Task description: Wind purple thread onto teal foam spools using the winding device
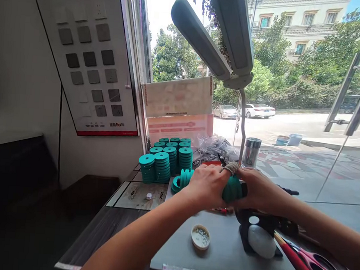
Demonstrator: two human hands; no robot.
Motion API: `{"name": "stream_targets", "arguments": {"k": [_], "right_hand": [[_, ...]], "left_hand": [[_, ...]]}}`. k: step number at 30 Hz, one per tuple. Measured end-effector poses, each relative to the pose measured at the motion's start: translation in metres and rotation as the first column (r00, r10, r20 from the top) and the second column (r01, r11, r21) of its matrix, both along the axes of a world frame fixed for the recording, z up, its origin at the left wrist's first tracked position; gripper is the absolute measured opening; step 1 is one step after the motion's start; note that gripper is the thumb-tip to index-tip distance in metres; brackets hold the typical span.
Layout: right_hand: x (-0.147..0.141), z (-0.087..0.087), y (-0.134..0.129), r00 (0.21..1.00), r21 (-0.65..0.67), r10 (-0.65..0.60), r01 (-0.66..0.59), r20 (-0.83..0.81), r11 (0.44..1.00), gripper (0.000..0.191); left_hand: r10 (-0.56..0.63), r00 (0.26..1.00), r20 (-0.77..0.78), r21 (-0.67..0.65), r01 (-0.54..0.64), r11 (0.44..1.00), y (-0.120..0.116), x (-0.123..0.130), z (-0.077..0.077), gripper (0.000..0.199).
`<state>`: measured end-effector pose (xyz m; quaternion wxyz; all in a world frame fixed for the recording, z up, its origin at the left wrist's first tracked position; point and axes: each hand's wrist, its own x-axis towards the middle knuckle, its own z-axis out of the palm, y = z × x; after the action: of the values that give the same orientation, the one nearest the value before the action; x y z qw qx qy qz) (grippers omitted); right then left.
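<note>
Both hands meet just right of the frame's centre, the left hand point(209, 185) and the right hand point(253, 186) gripping a green ribbed piece point(232, 190) between them. The fingers of each are curled around it, with a wrap point(231, 167) on one finger; their tips are partly hidden. More green discs on edge point(185, 177) show just left of the left hand; whether they join the held piece cannot be told. Upright stacks of green discs point(161, 166) stand left of centre on the worktop point(98, 240). In the lower centre, a round dish point(200, 237) holds small shiny bits. At lower right are a white oval object point(261, 241) and pink-handled scissors point(320, 266). A lamp point(233, 36) rises at the upper centre.
</note>
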<state>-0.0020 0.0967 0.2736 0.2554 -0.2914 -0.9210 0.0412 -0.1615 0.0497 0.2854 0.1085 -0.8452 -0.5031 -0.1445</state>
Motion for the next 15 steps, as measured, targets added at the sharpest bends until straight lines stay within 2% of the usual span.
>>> {"name": "stream_targets", "arguments": {"k": [4,6,7,8,9,10,11,12,13,15], "right_hand": [[0.003,-0.007,0.003,0.999,-0.011,-0.006,0.006,0.031,1.000,0.059],[0.007,-0.009,0.003,0.997,0.031,-0.031,0.029,0.064,0.999,0.069],[0.008,-0.009,0.002,0.996,0.064,-0.048,0.043,0.074,0.997,0.075],[0.008,-0.009,0.000,0.995,0.101,-0.067,0.059,0.075,0.993,0.080],[0.007,-0.008,-0.002,0.994,0.143,-0.085,0.074,0.069,0.987,0.083],[0.003,-0.008,-0.005,0.994,0.195,-0.096,0.084,0.055,0.977,0.084],[-0.003,-0.008,-0.009,0.995,0.257,-0.098,0.086,0.036,0.962,0.083],[-0.010,-0.010,-0.014,0.996,0.333,-0.089,0.078,0.019,0.940,0.082],[-0.019,-0.013,-0.019,0.997,0.418,-0.075,0.065,0.008,0.906,0.081],[-0.038,-0.025,-0.028,0.998,0.584,-0.060,0.050,-0.003,0.810,0.079]], "left_hand": [[-0.016,1.000,-0.006,-0.013,0.016,1.000,-0.007,0.002,0.007,0.093],[-0.057,0.993,0.100,0.017,0.056,0.998,-0.019,-0.009,0.013,0.103],[-0.060,0.974,0.220,0.053,0.050,0.997,-0.025,-0.018,0.016,0.100],[-0.034,0.928,0.371,0.091,0.000,0.996,-0.032,-0.030,0.017,0.092],[0.035,0.838,0.544,0.103,-0.108,0.989,-0.037,-0.043,0.015,0.074],[0.155,0.696,0.701,0.071,-0.285,0.956,-0.040,-0.056,0.011,0.052],[0.295,0.545,0.785,-0.026,-0.447,0.894,-0.042,-0.068,0.003,0.042],[0.429,0.438,0.790,-0.188,-0.492,0.850,-0.042,-0.078,-0.007,0.042],[0.487,0.412,0.770,-0.279,-0.468,0.838,-0.041,-0.084,-0.018,0.048],[0.522,0.378,0.765,-0.354,-0.431,0.830,-0.035,-0.087,-0.041,0.056]]}}
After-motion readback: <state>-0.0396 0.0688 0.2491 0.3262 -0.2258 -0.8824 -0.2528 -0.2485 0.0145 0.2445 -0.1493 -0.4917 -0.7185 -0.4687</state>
